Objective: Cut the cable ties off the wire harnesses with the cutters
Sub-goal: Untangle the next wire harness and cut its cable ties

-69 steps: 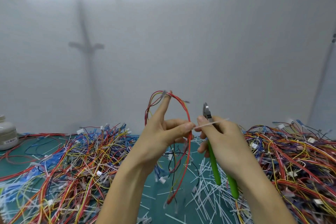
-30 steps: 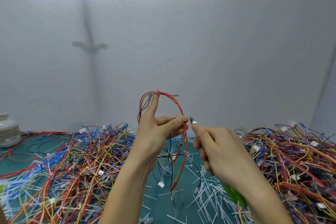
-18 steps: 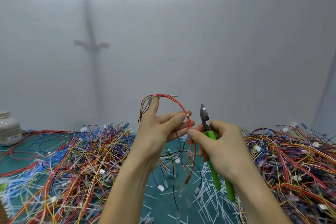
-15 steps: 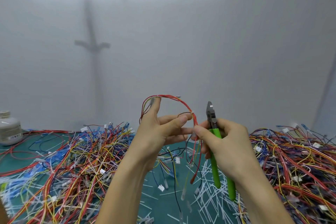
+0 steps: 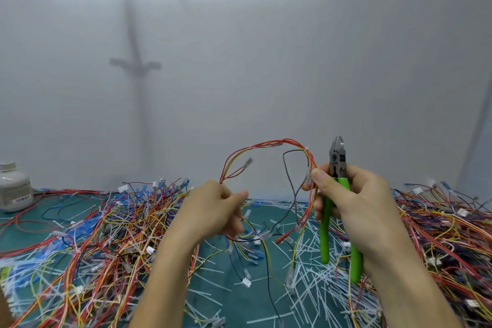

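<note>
Wire harness [image 5: 282,142]: was held arched above the surface [image 5: 226,298], one end gripped by the left hand [image 5: 213,208], the other pinched by the right hand [image 5: 354,200] alongside the gripped cutters [image 5: 338,160]. White jar [image 5: 13,186], far left: contents hidden.

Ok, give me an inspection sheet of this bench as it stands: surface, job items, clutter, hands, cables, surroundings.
Surface: green mat, mostly covered.
Job's things: wire harness arched between both hands; green-handled cutters upright beside it.
Clutter: cut cable ties scattered on the mat; white jar far left.
Grippers: left hand grips one harness end; right hand holds the cutters and pinches the harness.
Cables: tangled harnesses in a left pile and a right pile.
Surroundings: plain white wall behind.
</note>
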The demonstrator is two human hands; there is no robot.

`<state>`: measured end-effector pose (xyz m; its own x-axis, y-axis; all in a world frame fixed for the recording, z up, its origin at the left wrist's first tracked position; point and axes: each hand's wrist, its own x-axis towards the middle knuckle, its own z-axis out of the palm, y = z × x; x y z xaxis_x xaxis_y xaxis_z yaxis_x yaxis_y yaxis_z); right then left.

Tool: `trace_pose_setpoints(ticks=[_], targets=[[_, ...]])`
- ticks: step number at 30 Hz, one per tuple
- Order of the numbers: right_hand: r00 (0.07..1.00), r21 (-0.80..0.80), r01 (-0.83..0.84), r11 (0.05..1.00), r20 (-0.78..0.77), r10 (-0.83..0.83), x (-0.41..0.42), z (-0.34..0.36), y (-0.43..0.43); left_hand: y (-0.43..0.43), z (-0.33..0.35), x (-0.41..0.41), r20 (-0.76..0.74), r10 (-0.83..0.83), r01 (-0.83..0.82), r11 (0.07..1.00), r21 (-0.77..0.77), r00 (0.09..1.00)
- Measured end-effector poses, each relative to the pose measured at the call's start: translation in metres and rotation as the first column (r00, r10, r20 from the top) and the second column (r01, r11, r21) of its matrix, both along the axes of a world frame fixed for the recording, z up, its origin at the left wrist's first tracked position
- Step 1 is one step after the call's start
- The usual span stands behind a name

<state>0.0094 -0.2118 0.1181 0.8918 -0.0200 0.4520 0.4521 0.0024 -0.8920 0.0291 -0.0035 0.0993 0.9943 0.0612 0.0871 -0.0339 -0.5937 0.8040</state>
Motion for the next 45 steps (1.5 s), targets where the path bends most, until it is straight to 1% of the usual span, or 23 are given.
trace_pose_setpoints(ticks=[1, 2, 3, 5, 7, 10, 12, 13, 15, 17, 18, 20, 22, 23, 25, 28, 30, 32, 35, 37, 41, 44, 45], targets=[[1.000, 0.005, 0.002, 1.000, 0.004, -0.003, -0.001, 0.001, 0.000, 0.003, -0.004, 0.003, 0.001, 0.056, -0.055, 0.984, 0.171, 0.998], [1.000, 0.012, 0.006, 1.000, 0.007, -0.006, -0.001, 0.001, -0.001, 0.007, -0.008, 0.004, 0.005, 0.106, -0.102, 0.943, 0.316, 0.994], [1.000, 0.020, 0.009, 1.000, 0.009, -0.009, -0.001, 0.002, -0.002, 0.009, -0.011, 0.006, 0.002, 0.148, -0.135, 0.902, 0.411, 0.989], [1.000, 0.036, 0.018, 0.999, 0.007, -0.018, -0.002, 0.002, -0.003, 0.014, -0.018, 0.011, -0.043, 0.192, -0.150, 0.869, 0.472, 0.980], [1.000, 0.052, 0.023, 0.998, 0.005, -0.023, -0.002, 0.003, -0.004, 0.016, -0.024, 0.014, -0.099, 0.189, -0.123, 0.879, 0.461, 0.977], [1.000, 0.074, 0.018, 0.997, -0.003, -0.018, -0.003, 0.004, -0.005, 0.015, -0.033, 0.023, -0.120, 0.144, -0.100, 0.944, 0.314, 0.982], [1.000, 0.072, 0.013, 0.997, -0.010, -0.013, -0.004, 0.005, -0.006, 0.014, -0.038, 0.029, -0.079, 0.135, -0.118, 0.975, 0.187, 0.988], [1.000, 0.066, 0.014, 0.998, -0.016, -0.013, -0.004, 0.006, -0.007, 0.013, -0.039, 0.031, -0.051, 0.143, -0.137, 0.985, 0.104, 0.988], [0.999, 0.047, 0.019, 0.999, -0.036, -0.017, -0.005, 0.007, -0.010, 0.010, -0.038, 0.034, -0.015, 0.138, -0.139, 0.983, -0.120, 0.990], [0.997, -0.016, 0.038, 0.999, -0.065, -0.039, -0.004, 0.008, -0.015, 0.006, -0.034, 0.033, 0.012, 0.105, -0.094, 0.932, -0.351, 0.994], [0.995, -0.072, 0.052, 0.996, -0.077, -0.058, -0.004, 0.008, -0.017, 0.004, -0.030, 0.032, 0.031, 0.100, -0.076, 0.898, -0.434, 0.995], [0.989, -0.236, 0.090, 0.967, -0.093, -0.115, -0.003, 0.008, -0.022, 0.001, -0.022, 0.027, 0.086, 0.100, -0.037, 0.834, -0.550, 0.991], [0.979, -0.420, 0.112, 0.900, -0.106, -0.172, 0.000, 0.005, -0.026, 0.000, -0.014, 0.022, 0.138, 0.112, -0.003, 0.787, -0.616, 0.984], [0.974, -0.490, 0.105, 0.865, -0.125, -0.189, 0.001, 0.003, -0.026, -0.001, -0.010, 0.019, 0.160, 0.120, 0.011, 0.767, -0.642, 0.980], [0.962, -0.556, 0.088, 0.826, -0.167, -0.215, 0.003, 0.000, -0.026, -0.001, -0.003, 0.013, 0.197, 0.131, 0.044, 0.719, -0.693, 0.972], [0.956, -0.526, 0.117, 0.843, -0.169, -0.238, 0.005, -0.002, -0.024, -0.001, 0.002, 0.009, 0.224, 0.155, 0.065, 0.668, -0.741, 0.962], [0.957, -0.465, 0.166, 0.870, -0.138, -0.257, 0.006, 0.000, -0.023, 0.001, 0.001, 0.009, 0.233, 0.162, 0.060, 0.686, -0.725, 0.959], [0.957, -0.442, 0.194, 0.876, -0.110, -0.268, 0.004, 0.002, -0.024, 0.004, 0.000, 0.010, 0.251, 0.166, 0.056, 0.721, -0.691, 0.954], [0.963, -0.507, 0.121, 0.853, -0.150, -0.225, -0.001, 0.005, -0.027, 0.005, 0.000, 0.010, 0.301, 0.183, 0.061, 0.757, -0.651, 0.936], [0.963, -0.548, 0.082, 0.833, -0.173, -0.208, -0.005, 0.006, -0.029, 0.005, 0.001, 0.010, 0.323, 0.191, 0.068, 0.761, -0.645, 0.927], [0.955, -0.598, 0.138, 0.789, -0.131, -0.267, -0.011, 0.009, -0.033, 0.004, 0.003, 0.009, 0.353, 0.215, 0.062, 0.774, -0.631, 0.910], [0.944, -0.669, 0.201, 0.715, -0.061, -0.323, -0.016, 0.011, -0.037, 0.006, 0.005, 0.007, 0.404, 0.202, 0.077, 0.814, -0.576, 0.892], [0.941, -0.673, 0.219, 0.706, -0.045, -0.335, -0.017, 0.012, -0.038, 0.006, 0.005, 0.006, 0.419, 0.180, 0.091, 0.831, -0.549, 0.890]])
